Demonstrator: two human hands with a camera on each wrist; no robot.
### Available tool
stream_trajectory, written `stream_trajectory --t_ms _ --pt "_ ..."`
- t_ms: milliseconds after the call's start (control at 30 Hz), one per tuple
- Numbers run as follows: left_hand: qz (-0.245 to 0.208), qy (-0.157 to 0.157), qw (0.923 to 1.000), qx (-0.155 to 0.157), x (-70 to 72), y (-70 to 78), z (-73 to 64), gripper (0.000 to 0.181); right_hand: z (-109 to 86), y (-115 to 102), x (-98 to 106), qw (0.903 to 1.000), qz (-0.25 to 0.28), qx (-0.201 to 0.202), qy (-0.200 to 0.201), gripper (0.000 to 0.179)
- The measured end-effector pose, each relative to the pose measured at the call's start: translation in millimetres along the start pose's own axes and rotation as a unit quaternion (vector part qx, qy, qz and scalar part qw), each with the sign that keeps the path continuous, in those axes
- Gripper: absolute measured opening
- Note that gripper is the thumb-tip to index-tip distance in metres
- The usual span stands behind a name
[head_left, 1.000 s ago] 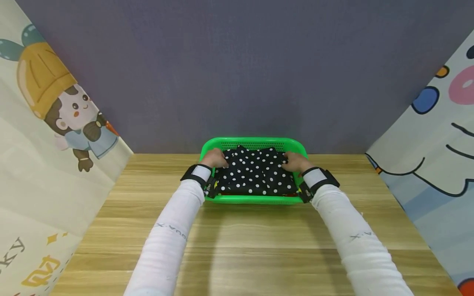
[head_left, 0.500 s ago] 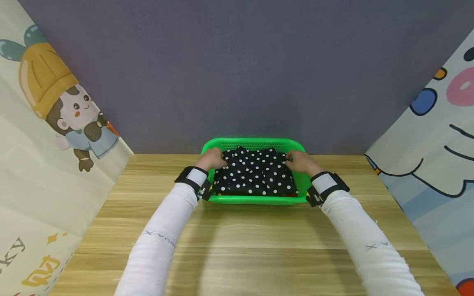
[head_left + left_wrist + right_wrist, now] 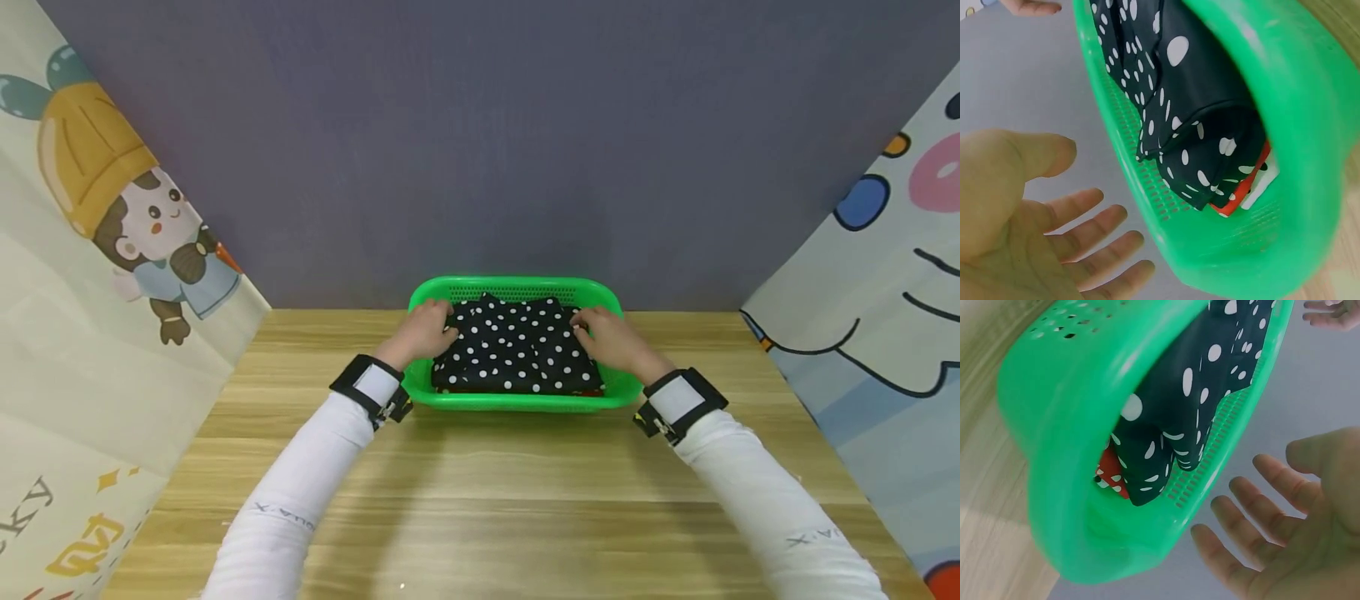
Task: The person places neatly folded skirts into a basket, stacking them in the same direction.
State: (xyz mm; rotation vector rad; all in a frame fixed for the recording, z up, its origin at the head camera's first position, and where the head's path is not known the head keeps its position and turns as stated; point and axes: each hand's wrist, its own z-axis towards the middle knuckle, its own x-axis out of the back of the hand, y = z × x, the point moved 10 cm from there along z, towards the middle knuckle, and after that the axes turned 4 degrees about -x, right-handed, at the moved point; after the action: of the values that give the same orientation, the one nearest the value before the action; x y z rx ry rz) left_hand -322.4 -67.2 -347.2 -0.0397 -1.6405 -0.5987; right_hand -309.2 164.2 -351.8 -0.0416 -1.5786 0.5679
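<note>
A green plastic basket [image 3: 517, 402] holds black cloth with white polka dots [image 3: 510, 346], folded. Beneath the black layer, red cloth [image 3: 1249, 186] and white cloth [image 3: 1262, 185] peek out in the left wrist view; red cloth [image 3: 1112, 467] also shows in the right wrist view. My left hand [image 3: 424, 332] hovers at the basket's left end, with its fingers extended and apart in the left wrist view. At the opposite end is my right hand [image 3: 611, 340], fingers likewise extended with nothing between them in the right wrist view.
The basket stands on a wood-grain table [image 3: 495, 500], close to the grey back wall [image 3: 480, 150]. Cartoon-printed sheets border the table on the left [image 3: 90, 375] and right [image 3: 870, 350].
Both hands have drawn back from the cloth, and the wrists have moved outward, away from each other. The cloth and basket stay where they were.
</note>
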Motion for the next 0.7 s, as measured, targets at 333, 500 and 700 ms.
stream_trajectory --t_ms 333,500,700 --pt "0.062 0.017 0.9965 -0.053 -1.3 12.6 -25.5 0.057 -24.4 -12 11 0.9969 -0.03 0.054 0.049 0.041" --pt "0.105 0.014 0.9904 -0.089 -7.0 19.4 -39.3 0.063 -38.8 -19 6 0.9914 -0.072 0.089 0.062 0.049" --pt "0.114 -0.008 0.9875 -0.108 -18.3 24.1 -55.1 0.07 -50.8 -21 0 0.9895 -0.088 0.099 0.057 0.059"
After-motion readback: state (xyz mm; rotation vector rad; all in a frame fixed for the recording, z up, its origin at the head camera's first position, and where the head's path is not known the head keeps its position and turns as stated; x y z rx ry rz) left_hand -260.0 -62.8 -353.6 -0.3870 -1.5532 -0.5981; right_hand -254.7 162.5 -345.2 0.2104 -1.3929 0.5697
